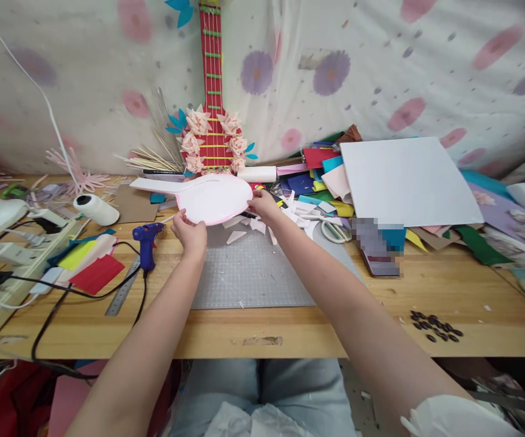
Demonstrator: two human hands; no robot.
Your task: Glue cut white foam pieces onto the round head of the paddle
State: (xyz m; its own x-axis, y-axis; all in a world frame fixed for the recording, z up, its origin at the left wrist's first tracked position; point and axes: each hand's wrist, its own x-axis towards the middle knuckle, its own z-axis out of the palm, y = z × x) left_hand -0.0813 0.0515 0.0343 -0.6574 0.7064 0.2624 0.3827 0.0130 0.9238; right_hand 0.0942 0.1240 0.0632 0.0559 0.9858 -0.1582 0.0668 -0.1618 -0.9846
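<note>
A white board cutout [216, 197], rounded with a long narrow neck pointing left and a pink line along its edge, is held up over the grey cutting mat [253, 273]. My left hand [190, 233] pinches its near left edge, thumb on top. At the cutout's right end, my right hand [264, 205] grips the edge. Fingers under the board are partly hidden. Behind it stands a red paper guitar [212, 73] with pink paper flowers and pale strings. White board scraps [257, 226] lie on the mat just below and right of the cutout.
A blue glue gun [147, 243], a steel ruler [122, 288] and a power strip [20, 273] with cables are on the left. To the right are scissors [335, 230], a partly blurred phone [378, 252], a large white board [410, 182] and small dark pieces [435, 326].
</note>
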